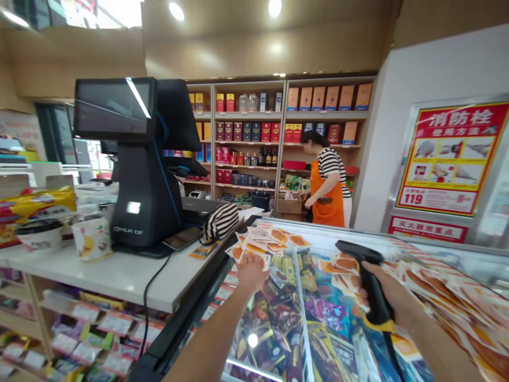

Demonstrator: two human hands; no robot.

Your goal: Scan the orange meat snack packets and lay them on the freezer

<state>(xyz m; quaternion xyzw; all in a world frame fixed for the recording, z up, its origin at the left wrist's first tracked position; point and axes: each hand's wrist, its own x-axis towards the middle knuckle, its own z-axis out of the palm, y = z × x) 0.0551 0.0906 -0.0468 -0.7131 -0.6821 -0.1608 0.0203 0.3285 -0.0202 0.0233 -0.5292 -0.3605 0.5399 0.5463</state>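
Note:
My right hand (379, 289) is wrapped round the grip of a black and yellow barcode scanner (376, 292), its head pointing left and its cable hanging down. My left hand (252, 271) reaches forward over the glass top of the freezer (274, 329), fingers stretched onto a pile of flat, clear packets with orange-brown food (270, 239). A smaller group of such packets (342, 268) lies left of the scanner. To its right spreads a large heap of the same packets (449, 302). Under the glass are many wrapped packs, parted by a white wire divider (301, 297).
On the left a white counter (135, 276) bears a black till (139, 175), cups, a phone (183, 239) and a striped pouch (220, 222). Behind the freezer a person in an orange apron (328, 191) stands by shelves of boxes (248, 132). A red poster (453, 154) hangs at right.

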